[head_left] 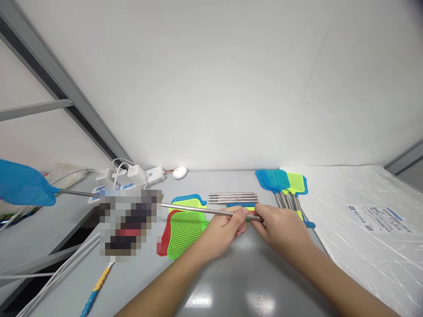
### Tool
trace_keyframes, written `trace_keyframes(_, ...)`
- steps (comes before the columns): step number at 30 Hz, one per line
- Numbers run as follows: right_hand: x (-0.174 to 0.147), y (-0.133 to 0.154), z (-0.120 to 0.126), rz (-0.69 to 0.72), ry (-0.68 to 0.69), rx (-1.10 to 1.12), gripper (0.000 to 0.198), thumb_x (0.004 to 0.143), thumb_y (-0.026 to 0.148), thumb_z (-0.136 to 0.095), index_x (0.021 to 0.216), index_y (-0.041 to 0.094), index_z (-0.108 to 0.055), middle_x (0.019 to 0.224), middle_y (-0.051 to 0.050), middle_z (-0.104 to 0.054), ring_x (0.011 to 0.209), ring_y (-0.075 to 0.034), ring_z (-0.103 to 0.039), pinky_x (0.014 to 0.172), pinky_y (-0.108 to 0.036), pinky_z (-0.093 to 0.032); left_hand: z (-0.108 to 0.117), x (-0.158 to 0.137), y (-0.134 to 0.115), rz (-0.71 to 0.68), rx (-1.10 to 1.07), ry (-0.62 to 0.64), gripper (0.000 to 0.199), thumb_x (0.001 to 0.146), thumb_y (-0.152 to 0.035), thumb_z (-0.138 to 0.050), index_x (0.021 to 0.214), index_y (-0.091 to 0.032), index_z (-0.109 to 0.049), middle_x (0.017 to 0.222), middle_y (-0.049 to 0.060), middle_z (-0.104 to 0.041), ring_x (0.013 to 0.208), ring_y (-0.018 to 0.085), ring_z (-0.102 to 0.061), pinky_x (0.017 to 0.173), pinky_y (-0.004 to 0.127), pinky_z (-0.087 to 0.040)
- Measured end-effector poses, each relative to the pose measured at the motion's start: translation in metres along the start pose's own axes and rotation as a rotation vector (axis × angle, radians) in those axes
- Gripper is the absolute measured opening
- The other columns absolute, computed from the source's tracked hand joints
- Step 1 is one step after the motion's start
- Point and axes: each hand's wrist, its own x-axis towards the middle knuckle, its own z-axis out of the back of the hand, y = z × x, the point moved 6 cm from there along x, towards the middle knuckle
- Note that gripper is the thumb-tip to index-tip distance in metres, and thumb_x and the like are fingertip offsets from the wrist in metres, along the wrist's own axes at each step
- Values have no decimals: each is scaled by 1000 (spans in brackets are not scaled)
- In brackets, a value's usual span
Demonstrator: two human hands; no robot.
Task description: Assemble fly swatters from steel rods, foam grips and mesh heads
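Observation:
A fly swatter with a blue head [28,185] stretches across the view from the far left, and its thin metal rod [194,208] ends between my hands. My left hand [228,229] is closed round the rod near that end. My right hand [279,224] pinches the rod's tip; whether its fingers also hold another small part is hidden. Just behind the hands lie handles, a blue one [240,204] showing best, with yellow and green partly covered. Several bare metal rods [233,198] lie side by side beyond them. Under the rod rest a green swatter head [187,233] and a red one [164,237].
Several fly swatters [280,179] with blue and yellow heads are piled at the back right, beside a plastic-wrapped package [366,251]. Chargers [136,175] on a power strip, a white oval device [179,172] and a blurred-out object [128,224] with a cable occupy the left.

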Motion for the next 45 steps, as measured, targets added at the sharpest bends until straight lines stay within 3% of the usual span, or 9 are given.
trace_keyframes(4,2,-16,-1,-10,-59,13,25,90,34,-49,69,21,-52,62,2,-64,51,-14,-54,48,-26,-13,28,-1,-6,14,35,-83,42,92,-49,-42,64,-19,-40,59,-4,-35,55,10,-29,54,26,-24)
trace_keyframes(10,6,-41,-1,15,-140,-18,31,91,35,-43,65,20,-45,57,3,-56,50,-12,-45,49,-25,-15,68,-2,-5,-21,-81,-242,43,93,-45,-42,61,-19,-31,56,-5,-28,54,11,-22,54,28,-19)
trace_keyframes(15,11,-52,2,89,-95,-2,28,91,33,-42,66,21,-42,59,3,-54,51,-12,-44,48,-24,-17,77,-4,-10,-37,-87,-247,40,92,-39,-44,59,-19,-32,54,-4,-31,54,11,-25,54,28,-19)
trace_keyframes(22,18,-87,3,-69,-75,-85,34,93,42,-37,66,22,-42,60,3,-54,50,-13,-45,46,-23,-19,91,-4,-14,-99,-249,-384,40,93,-34,-38,57,-20,-29,52,-4,-29,54,12,-26,55,28,-22)
trace_keyframes(28,18,-91,0,-144,-96,-115,42,94,47,-34,61,21,-39,50,3,-50,45,-13,-39,46,-24,-17,82,-2,-6,-86,-245,-339,44,94,-42,-38,57,-20,-27,51,-4,-28,52,11,-24,53,28,-20)
trace_keyframes(38,10,-66,10,-134,-172,-156,47,95,45,-33,57,20,-40,46,2,-47,40,-10,-31,48,-27,-11,49,-3,-5,-31,-100,-193,49,96,-46,-30,54,-20,-28,54,-3,-28,54,12,-23,54,29,-21)
trace_keyframes(45,9,-73,11,-152,-176,-180,46,94,45,-35,55,20,-40,44,2,-45,40,-10,-27,48,-27,-10,37,-1,6,26,-186,-83,46,96,-50,-24,60,-20,-27,54,-4,-27,53,12,-21,53,28,-19)
